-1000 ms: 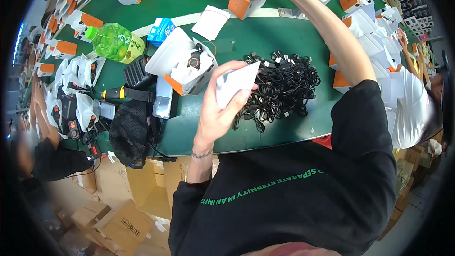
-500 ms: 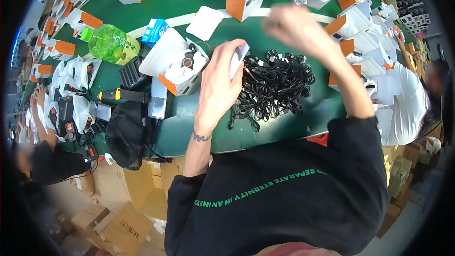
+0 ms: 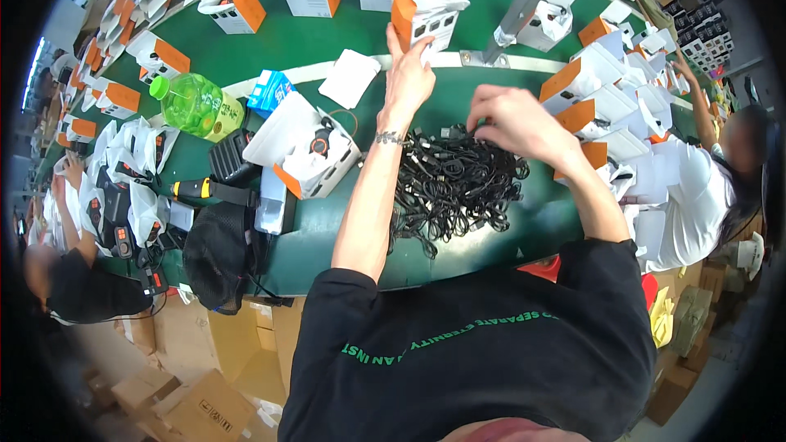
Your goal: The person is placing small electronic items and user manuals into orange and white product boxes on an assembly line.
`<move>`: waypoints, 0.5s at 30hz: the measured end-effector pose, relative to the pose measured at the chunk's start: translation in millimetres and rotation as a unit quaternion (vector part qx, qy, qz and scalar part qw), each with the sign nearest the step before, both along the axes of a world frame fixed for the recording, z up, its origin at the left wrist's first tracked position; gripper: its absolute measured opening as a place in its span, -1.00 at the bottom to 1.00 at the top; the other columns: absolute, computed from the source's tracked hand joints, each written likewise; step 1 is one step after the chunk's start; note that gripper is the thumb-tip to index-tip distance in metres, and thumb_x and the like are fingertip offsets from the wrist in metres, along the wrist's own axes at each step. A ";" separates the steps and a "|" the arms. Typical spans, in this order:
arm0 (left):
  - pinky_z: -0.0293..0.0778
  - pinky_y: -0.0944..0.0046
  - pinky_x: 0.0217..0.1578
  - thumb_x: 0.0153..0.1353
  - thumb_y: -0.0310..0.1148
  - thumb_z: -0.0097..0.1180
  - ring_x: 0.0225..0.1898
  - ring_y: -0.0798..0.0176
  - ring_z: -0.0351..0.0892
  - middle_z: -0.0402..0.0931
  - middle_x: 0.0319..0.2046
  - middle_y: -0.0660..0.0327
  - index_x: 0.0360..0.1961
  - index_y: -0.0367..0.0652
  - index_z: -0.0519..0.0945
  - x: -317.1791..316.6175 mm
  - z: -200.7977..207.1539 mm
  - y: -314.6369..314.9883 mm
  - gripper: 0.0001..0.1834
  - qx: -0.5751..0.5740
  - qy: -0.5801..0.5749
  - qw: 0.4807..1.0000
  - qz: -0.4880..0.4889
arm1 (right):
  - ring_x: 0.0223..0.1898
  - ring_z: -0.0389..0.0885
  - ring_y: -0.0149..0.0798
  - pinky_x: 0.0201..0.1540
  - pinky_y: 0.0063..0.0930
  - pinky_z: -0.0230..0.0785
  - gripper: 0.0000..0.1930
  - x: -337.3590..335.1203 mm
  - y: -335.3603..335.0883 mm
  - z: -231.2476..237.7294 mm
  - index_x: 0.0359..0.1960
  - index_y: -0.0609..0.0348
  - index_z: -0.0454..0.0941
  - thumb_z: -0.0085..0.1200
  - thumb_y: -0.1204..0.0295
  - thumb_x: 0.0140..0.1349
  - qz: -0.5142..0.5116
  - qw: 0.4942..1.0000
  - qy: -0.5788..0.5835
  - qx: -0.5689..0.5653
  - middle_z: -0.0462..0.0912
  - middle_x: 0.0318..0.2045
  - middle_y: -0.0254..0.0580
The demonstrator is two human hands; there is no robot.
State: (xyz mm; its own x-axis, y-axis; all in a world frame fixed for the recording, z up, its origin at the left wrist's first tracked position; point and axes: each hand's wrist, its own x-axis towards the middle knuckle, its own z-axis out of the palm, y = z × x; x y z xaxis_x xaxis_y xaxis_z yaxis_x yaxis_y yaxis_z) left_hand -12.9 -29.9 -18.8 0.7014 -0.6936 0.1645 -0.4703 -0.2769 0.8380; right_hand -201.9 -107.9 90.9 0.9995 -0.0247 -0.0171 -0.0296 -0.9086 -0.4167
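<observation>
My left hand [image 3: 408,82] reaches forward with its fingers apart, the fingertips against the near side of a white and orange box [image 3: 434,26]. That box stands with its top flaps up and white wrapping showing. At the far right part of a tangled pile of black cables [image 3: 458,188], my right hand [image 3: 524,124] is closed, fingers curled down. Whatever lies between its fingertips is hidden. A white open box [image 3: 332,168] holding a dark device with an orange ring sits left of the pile. Beyond it lies a stack of white cards [image 3: 350,78].
A green bottle [image 3: 196,106], a blue carton [image 3: 270,92] and a black mesh bag [image 3: 217,250] are on the left. White and orange boxes [image 3: 589,86] crowd the right beside a person in white. A metal post [image 3: 532,0] rises at the far side. Another person works at left.
My left hand has moved forward from beside the cables to the box, and the white piece it held no longer shows. My right hand has come back from the far side to the pile.
</observation>
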 end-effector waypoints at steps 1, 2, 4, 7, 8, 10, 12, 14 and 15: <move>0.49 0.00 0.11 0.15 -0.52 0.08 0.14 -0.29 0.44 -0.33 0.49 -0.26 0.18 0.10 0.56 3.6 -8.1 -8.5 -0.47 -0.010 -0.055 0.998 -0.008 | -0.23 0.67 -0.05 -0.14 -0.26 0.51 -0.82 3.4 -5.4 12.5 -0.32 0.22 0.68 0.28 0.57 -0.03 -0.034 0.999 -0.027 -0.003 0.67 -0.35 -0.13; 0.59 -0.04 -0.03 0.12 -0.55 0.11 -0.07 -0.32 0.62 -0.33 0.49 -0.27 0.14 0.04 0.58 8.0 -15.9 -16.1 -0.49 -0.019 -0.109 0.994 -0.014 | -0.27 0.68 -0.07 -0.15 -0.29 0.52 -0.82 10.0 -13.5 23.5 -0.30 0.20 0.69 0.26 0.57 0.00 -0.058 0.995 -0.081 -0.019 0.68 -0.36 -0.13; 0.55 -0.05 0.05 0.12 -0.55 0.05 0.00 -0.31 0.59 -0.31 0.51 -0.16 0.16 0.05 0.59 5.9 -5.3 -31.9 -0.46 -0.005 -0.067 0.997 -0.041 | -0.29 0.69 -0.10 -0.16 -0.29 0.52 -0.81 23.7 -43.6 40.3 -0.27 0.17 0.70 0.23 0.56 0.03 -0.104 0.980 -0.158 -0.061 0.69 -0.34 -0.11; 0.43 -0.06 0.18 0.08 -0.51 -0.08 0.13 -0.26 0.52 -0.21 0.54 0.06 0.21 0.18 0.57 13.5 5.8 -61.3 -0.37 0.070 -0.037 0.996 -0.050 | -0.30 0.70 -0.05 -0.21 -0.21 0.54 -0.84 63.3 -85.3 64.1 -0.28 0.16 0.69 0.19 0.52 0.07 -0.181 0.925 -0.260 -0.209 0.67 -0.36 -0.10; 0.43 -0.06 0.18 0.08 -0.51 -0.08 0.13 -0.26 0.52 -0.21 0.54 0.06 0.21 0.18 0.57 16.1 10.5 -69.8 -0.37 0.066 -0.039 0.996 -0.051 | -0.31 0.70 -0.03 -0.23 -0.19 0.54 -0.84 80.1 -94.9 67.0 -0.28 0.16 0.69 0.17 0.52 0.08 -0.203 0.896 -0.295 -0.262 0.66 -0.36 -0.10; 0.42 -0.05 0.19 0.08 -0.47 -0.04 0.19 -0.22 0.49 -0.20 0.55 0.18 0.22 0.27 0.57 23.2 17.8 -83.2 -0.37 0.125 -0.018 0.990 -0.059 | -0.29 0.73 0.03 -0.26 -0.12 0.61 -0.89 114.1 -105.9 64.7 -0.39 0.18 0.68 0.09 0.51 0.10 -0.206 0.855 -0.287 -0.380 0.69 -0.35 -0.05; 0.40 -0.06 0.21 0.09 -0.45 -0.03 0.22 -0.20 0.47 -0.17 0.56 0.28 0.23 0.31 0.56 33.5 7.8 -92.8 -0.36 0.136 -0.018 0.989 -0.053 | -0.28 0.75 0.05 -0.30 -0.14 0.64 -0.89 151.7 -108.6 49.1 -0.40 0.15 0.69 0.10 0.51 0.09 -0.228 0.855 -0.190 -0.425 0.70 -0.29 0.09; 0.39 -0.06 0.21 0.10 -0.44 -0.04 0.22 -0.21 0.47 -0.13 0.55 0.29 0.23 0.28 0.56 42.7 2.3 -89.5 -0.37 0.120 -0.028 0.991 -0.061 | -0.24 0.75 0.03 -0.28 -0.15 0.64 -0.87 174.7 -111.0 37.1 -0.37 0.13 0.71 0.10 0.51 0.10 -0.260 0.871 -0.153 -0.388 0.72 -0.28 0.08; 0.38 -0.08 0.22 0.10 -0.44 -0.04 0.21 -0.23 0.47 -0.10 0.54 0.32 0.23 0.26 0.55 39.7 1.0 -90.0 -0.38 0.126 -0.028 0.990 -0.054 | -0.24 0.75 0.03 -0.28 -0.15 0.64 -0.87 181.0 -124.7 21.7 -0.37 0.13 0.71 0.10 0.51 0.10 -0.258 0.871 -0.157 -0.388 0.72 -0.28 0.08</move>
